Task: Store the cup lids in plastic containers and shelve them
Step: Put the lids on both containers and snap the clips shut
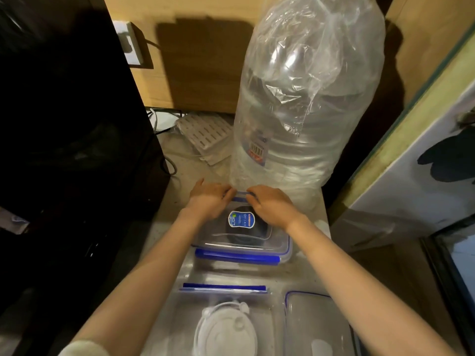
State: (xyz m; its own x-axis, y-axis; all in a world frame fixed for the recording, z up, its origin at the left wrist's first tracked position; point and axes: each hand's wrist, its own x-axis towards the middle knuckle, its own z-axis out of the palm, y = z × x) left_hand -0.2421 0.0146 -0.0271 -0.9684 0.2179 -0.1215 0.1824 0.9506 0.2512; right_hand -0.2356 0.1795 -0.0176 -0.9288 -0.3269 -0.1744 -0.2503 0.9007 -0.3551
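A clear plastic container [280,249] with blue clasps and a labelled lid sits in the middle, with dark cup lids showing through it. My left hand [209,199] and my right hand [270,204] both press on its far blue clasp [241,194], fingers curled over it. The near blue clasp [236,256] hangs down. Closer to me stands a second container [185,304] holding a stack of white cup lids [225,327]. A third container [318,322] sits at the lower right.
A tall clear plastic bag [308,98] of stacked lids stands just behind the container. White perforated sheets [205,134] lie at the back. A black cabinet [64,124] rises on the left, a light wall panel [424,163] on the right.
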